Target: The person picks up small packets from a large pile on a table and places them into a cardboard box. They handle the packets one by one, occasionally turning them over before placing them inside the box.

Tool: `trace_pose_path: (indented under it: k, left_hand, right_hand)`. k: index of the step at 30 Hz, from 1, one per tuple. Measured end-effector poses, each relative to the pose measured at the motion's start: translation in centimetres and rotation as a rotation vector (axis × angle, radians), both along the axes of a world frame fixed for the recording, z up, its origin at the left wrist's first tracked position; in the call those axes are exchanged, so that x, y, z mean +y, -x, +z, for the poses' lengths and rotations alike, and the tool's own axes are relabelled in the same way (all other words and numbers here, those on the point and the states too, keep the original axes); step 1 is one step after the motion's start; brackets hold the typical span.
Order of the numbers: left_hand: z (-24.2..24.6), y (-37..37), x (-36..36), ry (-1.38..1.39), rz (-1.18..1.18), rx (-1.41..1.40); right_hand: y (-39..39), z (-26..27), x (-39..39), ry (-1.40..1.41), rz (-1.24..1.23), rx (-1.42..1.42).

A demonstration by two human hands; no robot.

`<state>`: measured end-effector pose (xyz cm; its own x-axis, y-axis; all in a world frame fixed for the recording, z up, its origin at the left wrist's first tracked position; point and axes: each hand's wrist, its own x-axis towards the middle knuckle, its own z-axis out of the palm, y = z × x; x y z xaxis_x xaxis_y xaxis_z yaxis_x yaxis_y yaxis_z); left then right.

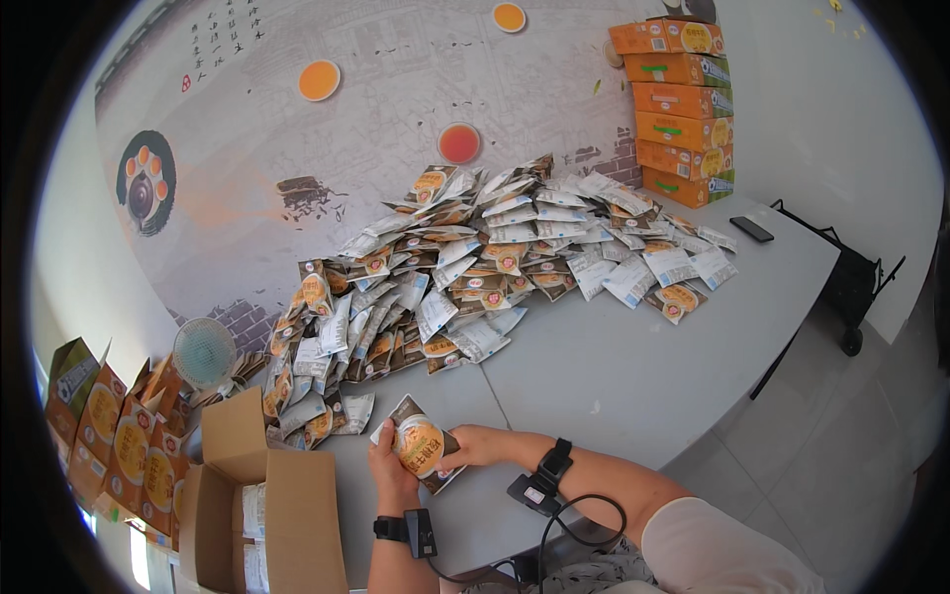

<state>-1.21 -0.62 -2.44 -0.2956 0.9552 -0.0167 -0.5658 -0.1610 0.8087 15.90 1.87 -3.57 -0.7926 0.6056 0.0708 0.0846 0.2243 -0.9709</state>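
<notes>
Both hands hold one brown-and-orange printed drink pouch (420,445) above the near part of the grey table (594,386). My left hand (391,468) grips its left side, the thumb lying on the printed face. At the pouch's right edge, my right hand (475,445) pinches it. An opened cardboard box (304,512) stands left of my left hand, flaps folded out, with white-backed pouches (254,512) inside. Beyond the hands rises a large heap of similar pouches (475,267), some showing brown-orange fronts and others white printed backs.
Orange cartons (683,119) are stacked at the back right, near a black phone (752,229). More orange cartons (126,445) and a small fan (204,353) stand at the left. A black folding cart (842,282) is beyond the table's right edge. A cable (545,534) hangs between my wrist devices.
</notes>
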Motion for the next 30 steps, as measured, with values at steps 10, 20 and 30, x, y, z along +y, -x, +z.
trace_pose_path:
  k: [10, 20, 30]
  left_hand:
    - [0.4, -0.2, -0.1, -0.004, -0.015, -0.066]
    - [0.1, -0.1, 0.1, 0.013, -0.020, -0.068]
    - [0.1, 0.0, 0.1, -0.004, -0.036, -0.068]
  right_hand:
    - [-0.2, 0.4, -0.1, -0.007, 0.030, -0.007]
    - [-0.3, 0.6, -0.2, 0.004, 0.026, 0.013]
    - [-0.3, 0.8, -0.3, 0.004, 0.018, -0.029]
